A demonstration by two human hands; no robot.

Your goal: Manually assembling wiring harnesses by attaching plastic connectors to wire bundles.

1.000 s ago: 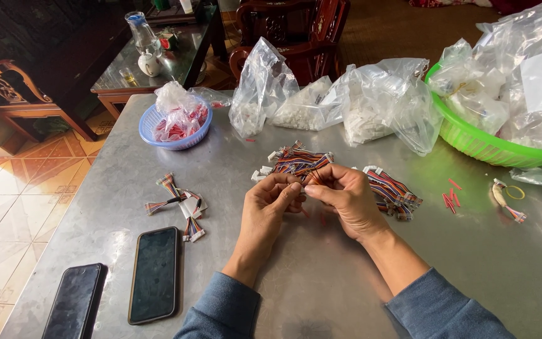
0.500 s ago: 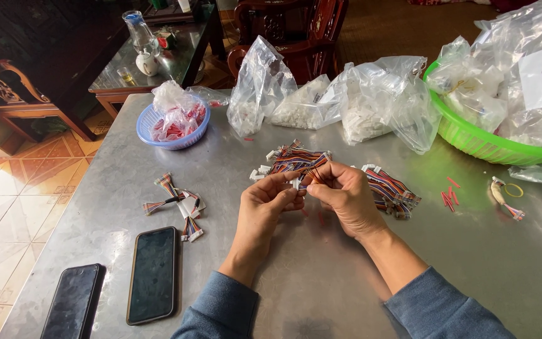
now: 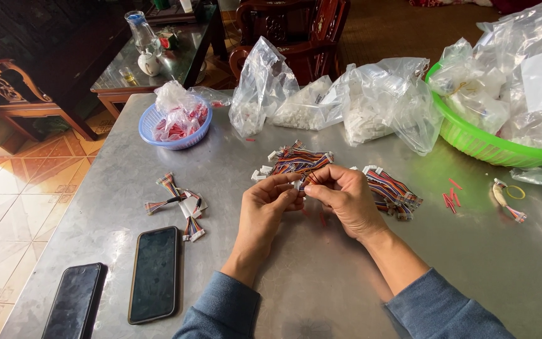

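My left hand [image 3: 270, 202] and my right hand [image 3: 345, 196] meet over the middle of the grey metal table [image 3: 321, 282]. Together their fingertips pinch a small white connector with thin coloured wires [image 3: 300, 183]. Just behind the hands lies a pile of multicoloured wire harnesses [image 3: 297, 161] with white plugs. A second bundle of harnesses [image 3: 391, 190] lies to the right of my right hand. A few finished wire pieces [image 3: 181, 202] lie to the left.
Two dark phones [image 3: 154, 274] [image 3: 74, 301] lie at the near left. A blue basket with red parts [image 3: 175, 120] stands at the back left. Clear plastic bags of white parts [image 3: 346, 103] line the back; a green basin [image 3: 479, 143] holds more bags at right. Small red bits [image 3: 451, 196] lie nearby.
My hands stay together at the same spot; the fingers shift slightly on the small connector. Nothing else has moved.
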